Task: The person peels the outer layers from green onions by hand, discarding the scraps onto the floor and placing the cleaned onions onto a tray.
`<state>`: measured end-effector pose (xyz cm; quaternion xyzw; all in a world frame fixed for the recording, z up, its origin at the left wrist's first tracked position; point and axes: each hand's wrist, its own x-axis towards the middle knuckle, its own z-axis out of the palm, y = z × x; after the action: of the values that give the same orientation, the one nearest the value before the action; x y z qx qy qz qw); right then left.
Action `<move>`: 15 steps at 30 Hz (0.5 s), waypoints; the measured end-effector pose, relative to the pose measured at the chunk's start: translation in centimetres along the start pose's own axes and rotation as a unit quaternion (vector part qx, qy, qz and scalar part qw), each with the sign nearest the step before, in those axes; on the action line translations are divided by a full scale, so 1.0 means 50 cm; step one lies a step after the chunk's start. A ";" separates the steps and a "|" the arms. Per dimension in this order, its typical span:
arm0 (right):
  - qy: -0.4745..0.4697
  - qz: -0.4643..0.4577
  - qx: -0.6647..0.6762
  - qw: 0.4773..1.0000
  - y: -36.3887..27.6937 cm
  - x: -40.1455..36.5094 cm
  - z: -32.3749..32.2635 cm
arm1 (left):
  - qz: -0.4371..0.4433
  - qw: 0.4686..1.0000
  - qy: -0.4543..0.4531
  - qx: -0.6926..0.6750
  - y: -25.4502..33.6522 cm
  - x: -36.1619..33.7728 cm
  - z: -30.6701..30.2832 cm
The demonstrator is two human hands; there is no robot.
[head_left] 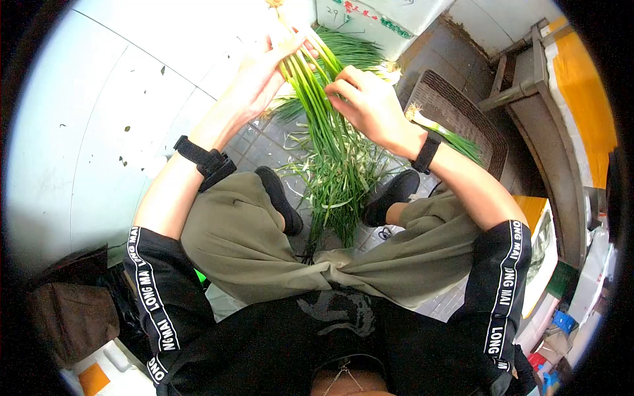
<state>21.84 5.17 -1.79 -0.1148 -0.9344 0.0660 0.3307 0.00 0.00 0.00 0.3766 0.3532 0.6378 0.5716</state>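
Observation:
My left hand (267, 76) is closed around the pale lower stalks of a bunch of scallions (312, 105), held up in front of me with the root end at the top. The green leaves hang downward between my knees. My right hand (373, 109) is curled in a pinch against the right side of the bunch, its fingertips at the green stalks. Below, a heap of loose green leaves and trimmings (340, 198) lies on the tiled floor between my shoes, partly behind the hanging leaves.
More scallions (347, 45) lie beyond my hands. A separate small bunch (449, 135) rests on a brown woven mat (432, 99) at right. A white foam box (380, 26) stands at the back. A wooden frame (535, 86) is at right, a white wall (99, 99) at left.

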 end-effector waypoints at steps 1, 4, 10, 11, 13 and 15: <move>-0.003 0.005 0.003 1.000 0.001 -0.005 0.003 | 0.002 1.000 -0.001 0.003 0.001 0.002 -0.003; 0.000 0.015 0.016 1.000 0.003 -0.015 0.016 | 0.009 1.000 -0.003 0.011 0.009 0.003 -0.008; -0.014 0.037 0.029 0.999 0.005 -0.035 0.026 | 0.019 1.000 0.007 0.009 0.010 0.004 -0.012; -0.023 0.038 0.036 0.998 0.006 -0.037 0.025 | 0.023 1.000 0.004 0.009 0.012 0.006 -0.014; -0.038 0.037 0.041 0.998 0.007 -0.042 0.024 | 0.021 1.000 0.012 0.009 0.014 0.006 -0.016; -0.056 0.036 0.045 0.997 0.009 -0.049 0.021 | 0.019 1.000 0.020 0.007 0.015 0.005 -0.018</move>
<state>23.10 4.93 -4.16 -0.1291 -0.9427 0.1263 0.2805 -1.17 0.16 0.28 0.3744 0.3623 0.6530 0.5497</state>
